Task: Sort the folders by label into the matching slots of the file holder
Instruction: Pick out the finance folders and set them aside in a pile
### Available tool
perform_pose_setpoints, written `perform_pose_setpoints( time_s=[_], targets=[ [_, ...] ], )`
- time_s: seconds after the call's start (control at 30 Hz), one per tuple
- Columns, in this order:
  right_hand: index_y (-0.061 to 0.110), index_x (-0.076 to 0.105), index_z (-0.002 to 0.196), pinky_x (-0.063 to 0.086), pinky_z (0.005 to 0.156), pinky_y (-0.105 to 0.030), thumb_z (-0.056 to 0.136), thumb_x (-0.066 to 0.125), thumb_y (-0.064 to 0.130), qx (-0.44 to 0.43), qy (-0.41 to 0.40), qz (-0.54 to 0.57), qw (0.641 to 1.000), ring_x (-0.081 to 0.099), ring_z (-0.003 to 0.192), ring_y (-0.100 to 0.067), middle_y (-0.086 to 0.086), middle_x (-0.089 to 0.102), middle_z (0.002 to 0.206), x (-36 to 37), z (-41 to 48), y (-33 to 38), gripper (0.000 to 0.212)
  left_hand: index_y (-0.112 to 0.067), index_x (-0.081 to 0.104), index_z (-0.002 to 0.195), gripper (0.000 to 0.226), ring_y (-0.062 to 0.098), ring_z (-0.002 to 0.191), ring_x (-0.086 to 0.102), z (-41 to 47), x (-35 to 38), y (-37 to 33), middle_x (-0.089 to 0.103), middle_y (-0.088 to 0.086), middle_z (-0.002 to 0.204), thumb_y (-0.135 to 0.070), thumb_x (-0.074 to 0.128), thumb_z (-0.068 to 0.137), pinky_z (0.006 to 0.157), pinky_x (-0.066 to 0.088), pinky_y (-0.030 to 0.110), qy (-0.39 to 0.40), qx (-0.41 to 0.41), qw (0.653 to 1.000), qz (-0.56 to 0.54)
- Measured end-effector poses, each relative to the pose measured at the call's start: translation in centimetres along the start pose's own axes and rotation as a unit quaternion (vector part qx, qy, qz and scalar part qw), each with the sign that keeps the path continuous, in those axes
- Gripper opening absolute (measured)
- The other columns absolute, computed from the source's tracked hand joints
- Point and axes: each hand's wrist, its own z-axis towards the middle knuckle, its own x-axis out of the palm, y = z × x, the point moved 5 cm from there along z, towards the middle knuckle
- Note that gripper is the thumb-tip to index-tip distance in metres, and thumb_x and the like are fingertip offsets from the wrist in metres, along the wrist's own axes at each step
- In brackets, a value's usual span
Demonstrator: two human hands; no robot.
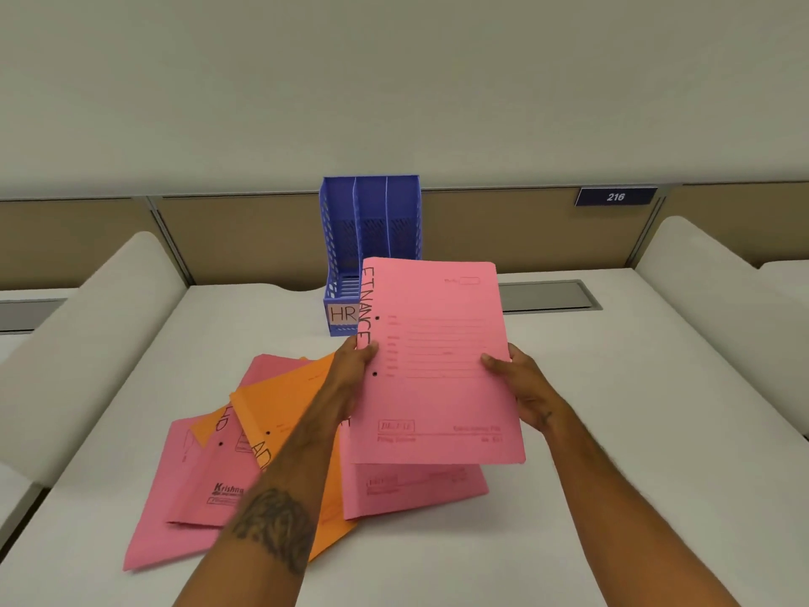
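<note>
Folder: I see the pink FINANCE folder (437,365) mid-frame, held up over the counter (613,431).
Left hand (354,361): thumb pinches its left edge; fingers hidden behind.
Right hand (518,383): grips the right edge; fingers hidden too.
Holder (372,212): blue, centre, behind the folder; only the HR label (343,314) shows.
Pile (280,409): lower left; labels cut off by my arm (280,497).

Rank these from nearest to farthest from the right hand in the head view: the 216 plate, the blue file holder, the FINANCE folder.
1. FINANCE folder: gripped at its right edge by the right hand.
2. Blue file holder: on the desk ahead, slightly left.
3. 216 plate: on the partition behind, up to the right.
</note>
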Motion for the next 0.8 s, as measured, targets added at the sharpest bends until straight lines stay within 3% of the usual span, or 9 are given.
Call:
perform_pose_setpoints(
  time_s=[0.1, 0.2, 0.27, 0.33, 0.4, 0.5, 0.63, 0.7, 0.8],
  targets=[
    [0.015, 0.059, 0.124, 0.058, 0.082, -0.052, 0.091, 0.068, 0.015, 0.001, -0.005, -0.015, 1.0, 0.071, 0.1, -0.035, -0.011, 0.072, 0.115, -1.3, 0.6, 0.6, 0.034, -0.018, 0.062, 0.118, 0.022, 0.026, 0.091, 0.074, -0.5, 1.7, -0.4, 0.074, 0.009, 0.11, -0.026, 0.049, 0.102, 0.078, 0.059, 0.045, -0.009, 0.009, 1.0, -0.006],
    [0.018, 0.059, 0.125, 0.058, 0.081, -0.052, 0.093, 0.065, 0.015, -0.004, -0.009, -0.023, 1.0, 0.071, 0.099, -0.035, -0.009, 0.072, 0.114, -2.9, 1.1, 1.4, 0.033, -0.03, 0.064, 0.111, 0.031, 0.022, 0.092, 0.072, -1.0, 2.9, -0.5, 0.075, 0.0, 0.104, -0.051, 0.044, 0.1, 0.076, 0.057, 0.042, -0.024, 0.003, 1.0, -0.007],
    [0.02, 0.059, 0.125, 0.059, 0.08, -0.052, 0.093, 0.065, 0.017, -0.004, -0.007, -0.03, 1.0, 0.071, 0.099, -0.034, -0.008, 0.073, 0.114, -4.1, 1.6, 1.7, 0.032, -0.031, 0.059, 0.11, 0.031, 0.018, 0.093, 0.069, -1.2, 2.6, 0.0, 0.071, -0.003, 0.105, -0.054, 0.042, 0.099, 0.069, 0.054, 0.036, -0.085, -0.007, 0.996, 0.014],
    [0.021, 0.059, 0.125, 0.059, 0.079, -0.051, 0.094, 0.064, 0.019, -0.001, -0.01, -0.04, 0.999, 0.07, 0.099, -0.035, -0.007, 0.072, 0.114, -5.4, 2.2, 1.9, 0.032, -0.023, 0.055, 0.122, 0.036, 0.02, 0.1, 0.066, -1.2, 1.1, 1.1, 0.066, 0.003, 0.115, -0.049, 0.046, 0.099, 0.076, 0.055, 0.039, -0.181, 0.0, 0.982, 0.06],
    [0.021, 0.058, 0.126, 0.059, 0.077, -0.05, 0.095, 0.063, 0.02, 0.004, -0.013, -0.051, 0.999, 0.07, 0.098, -0.034, -0.007, 0.072, 0.114, -6.5, 2.9, 1.9, 0.031, -0.015, 0.053, 0.131, 0.043, 0.026, 0.108, 0.061, -1.5, -0.7, 2.4, 0.062, 0.009, 0.125, -0.043, 0.051, 0.098, 0.09, 0.053, 0.046, -0.26, 0.013, 0.951, 0.165],
    [0.022, 0.058, 0.126, 0.058, 0.08, -0.053, 0.096, 0.061, 0.02, 0.017, -0.012, -0.056, 0.998, 0.07, 0.099, -0.034, -0.006, 0.072, 0.115, -7.9, 3.7, 1.5, 0.03, -0.009, 0.048, 0.137, 0.052, 0.032, 0.122, 0.051, -1.7, -2.2, 5.5, 0.052, 0.015, 0.137, -0.041, 0.056, 0.096, 0.099, 0.047, 0.047, -0.281, -0.013, 0.897, 0.34],
    [0.021, 0.058, 0.127, 0.056, 0.084, -0.057, 0.096, 0.062, 0.02, 0.028, -0.012, -0.053, 0.998, 0.069, 0.101, -0.035, -0.007, 0.071, 0.117, -8.7, 4.8, 0.5, 0.031, -0.007, 0.046, 0.134, 0.076, 0.033, 0.128, 0.042, -2.3, -3.1, 9.2, 0.046, 0.015, 0.137, -0.064, 0.057, 0.086, 0.101, 0.038, 0.049, -0.276, -0.13, 0.788, 0.535],
    [0.02, 0.057, 0.128, 0.055, 0.086, -0.06, 0.096, 0.061, 0.021, 0.034, -0.009, -0.055, 0.998, 0.069, 0.102, -0.037, -0.008, 0.071, 0.118, -8.6, 5.0, 0.0, 0.033, -0.007, 0.045, 0.133, 0.088, 0.034, 0.13, 0.038, -2.6, -3.3, 10.5, 0.044, 0.016, 0.139, -0.074, 0.058, 0.078, 0.105, 0.033, 0.052, -0.281, -0.18, 0.761, 0.555],
    [0.019, 0.055, 0.13, 0.054, 0.087, -0.061, 0.096, 0.061, 0.021, 0.041, -0.01, -0.056, 0.998, 0.068, 0.103, -0.037, -0.008, 0.071, 0.118, -8.7, 5.0, -0.1, 0.034, -0.009, 0.043, 0.132, 0.097, 0.035, 0.131, 0.035, -3.0, -3.5, 11.8, 0.039, 0.017, 0.139, -0.078, 0.063, 0.068, 0.107, 0.03, 0.052, -0.3, -0.24, 0.758, 0.527]
  ],
)
